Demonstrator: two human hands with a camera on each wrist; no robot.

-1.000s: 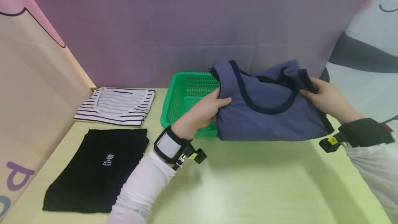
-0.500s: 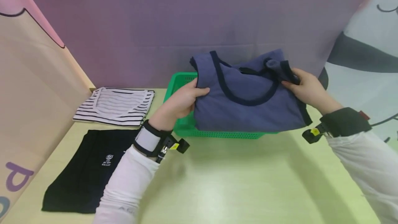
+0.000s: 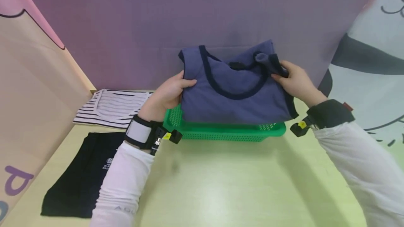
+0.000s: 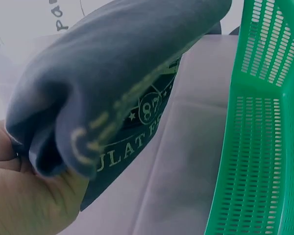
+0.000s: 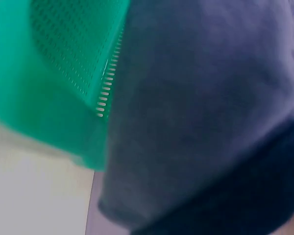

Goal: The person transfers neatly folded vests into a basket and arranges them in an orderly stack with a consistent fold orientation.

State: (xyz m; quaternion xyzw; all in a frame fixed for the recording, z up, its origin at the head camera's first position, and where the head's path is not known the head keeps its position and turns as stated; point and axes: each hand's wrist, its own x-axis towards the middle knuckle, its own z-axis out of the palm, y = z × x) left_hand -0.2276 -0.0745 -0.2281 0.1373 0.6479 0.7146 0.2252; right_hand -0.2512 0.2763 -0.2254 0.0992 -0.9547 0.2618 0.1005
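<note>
Green basket (image 3: 217,135) largely hidden behind blue garment (image 3: 233,84), black garment (image 3: 74,181) partly behind left sleeve (image 3: 123,181); sleeve cut off below

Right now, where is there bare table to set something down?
Bare table lies in front of the green basket, between the white sleeves. Crowded: the left side, with black garment and striped shirt, and at the basket, where the left hand and right hand hold the blue shirt.
</note>
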